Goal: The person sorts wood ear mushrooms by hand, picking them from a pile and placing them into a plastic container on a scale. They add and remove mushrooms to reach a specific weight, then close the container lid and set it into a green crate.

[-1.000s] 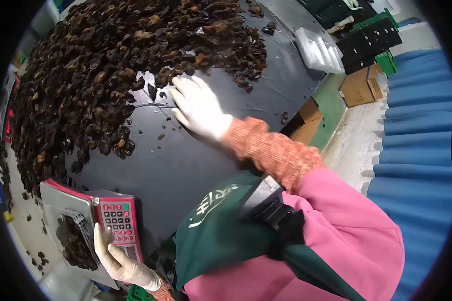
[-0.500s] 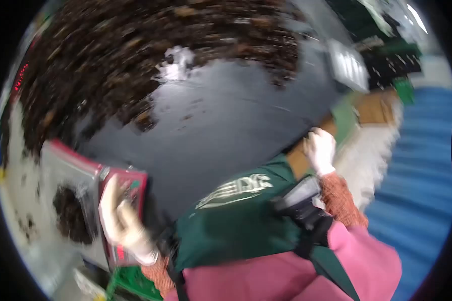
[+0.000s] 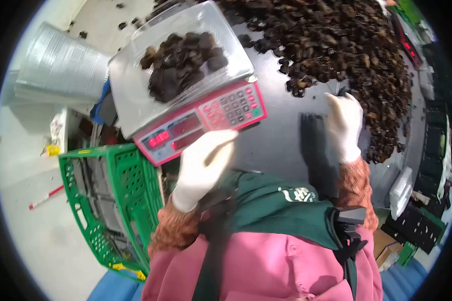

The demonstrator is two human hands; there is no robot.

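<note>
A white-gloved left hand (image 3: 203, 163) is just in front of the red scale (image 3: 228, 108), below its keypad. A gap shows between its thumb and fingers, and nothing is in it. On the scale rests a clear plastic tray (image 3: 130, 90) with a heap of dark brown pieces (image 3: 181, 65). My right hand (image 3: 345, 123), also gloved, hangs over the dark table (image 3: 281, 135) at the edge of the large pile of dark pieces (image 3: 331, 40). Its fingers are curled together, with something small and dark at their tips that I cannot make out.
Stacked clear trays (image 3: 60, 65) stand at the left, beyond the scale. Below them is a green crate (image 3: 135, 185) with grey items inside. A second red display (image 3: 409, 50) is at the far right. Black crates (image 3: 412, 226) and a white tray (image 3: 401, 193) lie at the lower right.
The view has swung left, bringing the scale and green crate toward the middle. My right hand has left the table's near edge and is now beside the pile.
</note>
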